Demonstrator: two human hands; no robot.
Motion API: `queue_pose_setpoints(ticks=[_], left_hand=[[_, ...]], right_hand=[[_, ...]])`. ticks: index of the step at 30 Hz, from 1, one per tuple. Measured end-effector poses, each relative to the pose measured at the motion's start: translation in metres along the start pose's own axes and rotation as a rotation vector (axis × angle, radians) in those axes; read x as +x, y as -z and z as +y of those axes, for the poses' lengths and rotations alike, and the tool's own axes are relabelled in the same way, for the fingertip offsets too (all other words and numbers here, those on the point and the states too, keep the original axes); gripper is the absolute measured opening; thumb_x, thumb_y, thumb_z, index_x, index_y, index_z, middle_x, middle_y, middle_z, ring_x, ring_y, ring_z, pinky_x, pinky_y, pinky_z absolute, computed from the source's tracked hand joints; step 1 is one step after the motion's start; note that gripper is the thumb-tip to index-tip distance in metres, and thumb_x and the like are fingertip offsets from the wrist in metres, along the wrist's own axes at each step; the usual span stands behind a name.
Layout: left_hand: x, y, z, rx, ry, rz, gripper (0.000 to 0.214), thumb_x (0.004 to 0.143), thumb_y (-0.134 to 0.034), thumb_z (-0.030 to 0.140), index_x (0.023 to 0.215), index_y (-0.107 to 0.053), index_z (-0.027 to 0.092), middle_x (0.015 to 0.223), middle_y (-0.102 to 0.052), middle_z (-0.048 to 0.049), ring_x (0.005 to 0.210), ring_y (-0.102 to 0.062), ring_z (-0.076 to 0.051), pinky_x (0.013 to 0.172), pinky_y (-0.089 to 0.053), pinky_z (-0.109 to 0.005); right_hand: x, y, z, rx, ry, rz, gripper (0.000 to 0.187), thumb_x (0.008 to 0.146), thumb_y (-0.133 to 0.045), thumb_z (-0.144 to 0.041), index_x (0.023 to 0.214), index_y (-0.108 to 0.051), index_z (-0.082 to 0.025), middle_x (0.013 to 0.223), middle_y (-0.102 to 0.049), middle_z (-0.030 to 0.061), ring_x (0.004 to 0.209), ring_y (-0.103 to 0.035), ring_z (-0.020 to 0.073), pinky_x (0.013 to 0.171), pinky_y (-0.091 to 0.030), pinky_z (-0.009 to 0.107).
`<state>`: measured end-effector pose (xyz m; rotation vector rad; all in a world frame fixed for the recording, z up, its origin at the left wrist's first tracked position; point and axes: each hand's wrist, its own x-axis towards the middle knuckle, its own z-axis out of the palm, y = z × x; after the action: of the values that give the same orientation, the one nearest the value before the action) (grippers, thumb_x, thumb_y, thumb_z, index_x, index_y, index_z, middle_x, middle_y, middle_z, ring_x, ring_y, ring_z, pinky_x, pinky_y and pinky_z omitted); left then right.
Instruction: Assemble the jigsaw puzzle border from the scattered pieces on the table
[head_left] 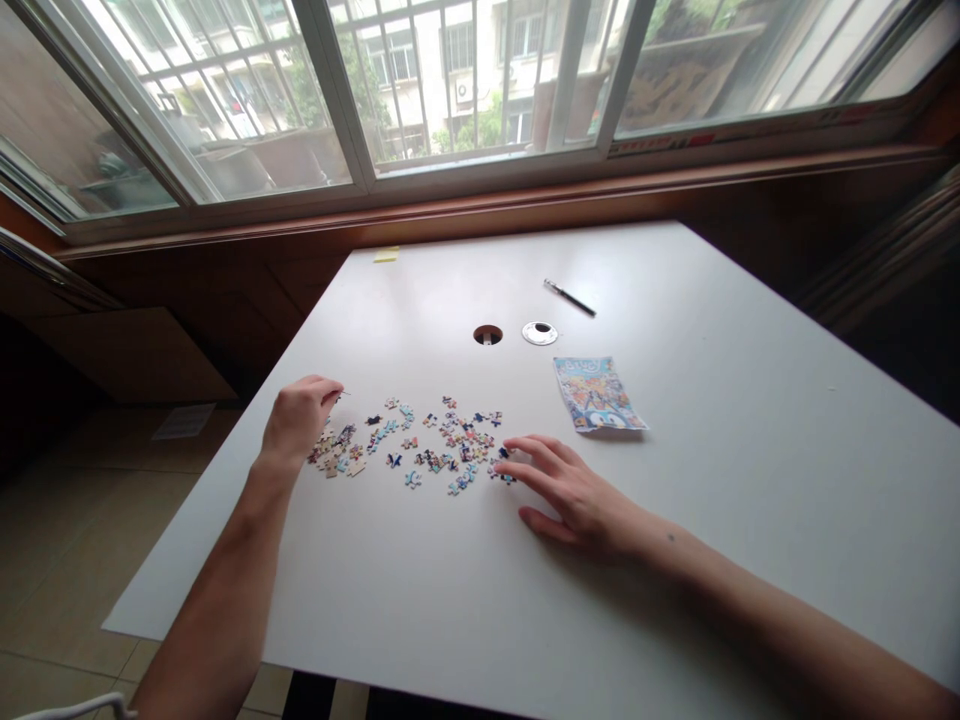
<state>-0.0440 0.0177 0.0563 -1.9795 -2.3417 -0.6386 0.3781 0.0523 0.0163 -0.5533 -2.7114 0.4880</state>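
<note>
Pinching a piece [344,393] in your left fingers [328,384], right fingers [532,476] spread, you had some pieces [466,439] seemingly joined, while many lay loose

A lone view from the head, forward and down over a nearby white table [420,590] toward the window [480,90].

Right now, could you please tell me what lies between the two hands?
In the head view, scattered jigsaw pieces lie on the white table between the left hand and right hand.
</note>
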Motion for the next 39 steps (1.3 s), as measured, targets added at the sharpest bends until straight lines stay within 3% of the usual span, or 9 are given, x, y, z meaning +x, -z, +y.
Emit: queue_pose_setpoints(ticks=[10, 14, 17, 21, 27, 33, 39], left_hand=[[-0.004, -0.016, 0.030, 0.038, -0.091, -0.019, 0.030, 0.096, -0.047, 0.030, 0.096, -0.075, 0.021, 0.109, -0.070, -0.0095, 0.097, -0.065, -0.025, 0.093, -0.049, -0.033], [-0.006, -0.018, 0.038, -0.016, -0.114, -0.095, 0.029, 0.093, -0.051, 0.033, 0.084, -0.076, 0.021, 0.099, -0.070, -0.0065, 0.081, -0.065, -0.020, 0.082, -0.052, -0.031], [-0.006, -0.018, 0.036, -0.079, -0.100, -0.110, 0.025, 0.091, -0.055, 0.033, 0.092, -0.077, 0.022, 0.103, -0.072, -0.0053, 0.087, -0.068, -0.021, 0.087, -0.053, -0.030], [-0.005, -0.019, 0.026, -0.155, 0.017, -0.053, 0.028, 0.088, -0.058, 0.030, 0.110, -0.073, 0.022, 0.105, -0.076, -0.0043, 0.094, -0.070, -0.021, 0.093, -0.054, -0.030], [-0.002, -0.024, 0.017, -0.204, 0.158, -0.038, 0.022, 0.086, -0.061, 0.029, 0.102, -0.076, 0.022, 0.100, -0.078, -0.0015, 0.086, -0.074, -0.018, 0.087, -0.057, -0.027], [-0.001, -0.023, 0.009, -0.166, 0.188, 0.015, 0.034, 0.081, -0.067, 0.027, 0.115, -0.072, 0.020, 0.101, -0.077, -0.0055, 0.083, -0.074, -0.019, 0.083, -0.057, -0.028], [-0.001, -0.017, 0.007, -0.089, 0.175, 0.076, 0.019, 0.080, -0.072, 0.032, 0.096, -0.072, 0.023, 0.083, -0.076, -0.0015, 0.077, -0.071, -0.019, 0.080, -0.054, -0.029]], right_hand=[[0.000, 0.000, 0.000, -0.003, 0.003, -0.016, 0.055, 0.091, -0.055, -0.024, 0.145, -0.044, -0.029, 0.147, -0.044, 0.0126, 0.135, -0.039, 0.0305, 0.109, -0.043, 0.053], [0.000, 0.000, 0.000, -0.003, 0.003, -0.012, 0.054, 0.091, -0.056, -0.023, 0.144, -0.045, -0.029, 0.147, -0.044, 0.0125, 0.135, -0.039, 0.0301, 0.109, -0.043, 0.052], [0.000, 0.001, 0.000, 0.000, 0.004, -0.010, 0.054, 0.091, -0.056, -0.024, 0.144, -0.044, -0.029, 0.147, -0.043, 0.0121, 0.135, -0.039, 0.0298, 0.110, -0.043, 0.052], [0.000, 0.002, 0.000, 0.001, 0.002, -0.017, 0.054, 0.091, -0.056, -0.024, 0.144, -0.044, -0.029, 0.147, -0.043, 0.0121, 0.135, -0.039, 0.0300, 0.110, -0.042, 0.052], [0.001, 0.000, 0.000, -0.008, 0.006, -0.018, 0.054, 0.092, -0.055, -0.024, 0.144, -0.043, -0.028, 0.147, -0.043, 0.0128, 0.135, -0.038, 0.0305, 0.109, -0.043, 0.053], [0.001, 0.002, -0.001, -0.008, 0.008, -0.007, 0.053, 0.092, -0.055, -0.023, 0.143, -0.045, -0.027, 0.146, -0.044, 0.0132, 0.135, -0.039, 0.0306, 0.109, -0.043, 0.053], [0.000, 0.001, 0.000, -0.006, 0.004, -0.009, 0.054, 0.091, -0.055, -0.024, 0.144, -0.044, -0.029, 0.146, -0.044, 0.0124, 0.135, -0.039, 0.0304, 0.109, -0.043, 0.053]])
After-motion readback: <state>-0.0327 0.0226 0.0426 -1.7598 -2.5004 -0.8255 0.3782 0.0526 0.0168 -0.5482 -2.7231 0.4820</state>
